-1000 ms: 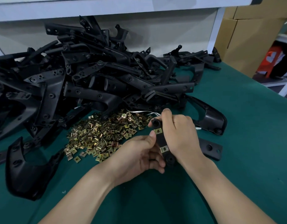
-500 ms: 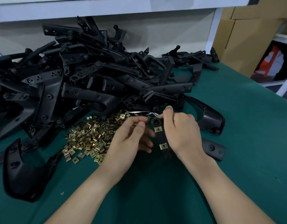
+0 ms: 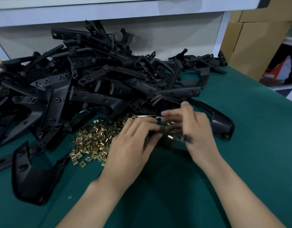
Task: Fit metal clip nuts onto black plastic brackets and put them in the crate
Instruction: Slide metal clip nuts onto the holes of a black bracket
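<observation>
Hands [image 3: 133,145] [image 3: 198,129] on blurred black plastic bracket [image 3: 173,142]

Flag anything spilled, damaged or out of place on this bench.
Nothing looks damaged. The clip nuts lie loose in a spread heap on the green mat, with a few strays at its near edge, and a small white scrap sits nearer still. The brackets are a tangled pile.

Heaped brackets [image 3: 96,97], matt black plastic, nuts [image 3: 92,140], glossy brass-toned metal, bracket [image 3: 169,142] between my left hand [image 3: 130,145] and right hand [image 3: 199,130], black plastic with a bright metal glint, table [image 3: 240,162], matt green cloth, boxes [image 3: 257,46], dull brown cardboard.
</observation>
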The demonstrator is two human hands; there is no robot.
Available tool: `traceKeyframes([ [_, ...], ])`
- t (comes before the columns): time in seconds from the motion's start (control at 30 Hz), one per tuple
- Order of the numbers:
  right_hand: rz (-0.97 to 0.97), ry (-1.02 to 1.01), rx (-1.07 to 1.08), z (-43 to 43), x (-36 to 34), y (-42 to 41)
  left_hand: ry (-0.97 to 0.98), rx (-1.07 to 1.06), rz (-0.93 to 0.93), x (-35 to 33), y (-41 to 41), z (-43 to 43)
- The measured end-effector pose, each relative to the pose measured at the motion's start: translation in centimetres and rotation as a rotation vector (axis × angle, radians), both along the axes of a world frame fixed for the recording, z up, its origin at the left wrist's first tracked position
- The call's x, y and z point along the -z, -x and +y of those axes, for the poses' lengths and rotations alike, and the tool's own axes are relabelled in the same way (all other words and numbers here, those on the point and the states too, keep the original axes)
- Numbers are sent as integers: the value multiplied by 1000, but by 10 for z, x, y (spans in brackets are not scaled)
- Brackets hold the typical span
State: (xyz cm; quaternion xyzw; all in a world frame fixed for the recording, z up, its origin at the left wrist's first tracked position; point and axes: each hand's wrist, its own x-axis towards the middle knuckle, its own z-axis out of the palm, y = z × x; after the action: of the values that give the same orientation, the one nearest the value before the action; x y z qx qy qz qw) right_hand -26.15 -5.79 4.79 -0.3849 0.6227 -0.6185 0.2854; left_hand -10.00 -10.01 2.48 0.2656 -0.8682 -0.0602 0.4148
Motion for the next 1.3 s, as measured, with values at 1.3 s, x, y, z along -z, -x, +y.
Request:
traceKeyframes([
  [1.3, -155, -161, -236, 5, 0, -8, -1475, 127, 768, -20, 4, 2],
])
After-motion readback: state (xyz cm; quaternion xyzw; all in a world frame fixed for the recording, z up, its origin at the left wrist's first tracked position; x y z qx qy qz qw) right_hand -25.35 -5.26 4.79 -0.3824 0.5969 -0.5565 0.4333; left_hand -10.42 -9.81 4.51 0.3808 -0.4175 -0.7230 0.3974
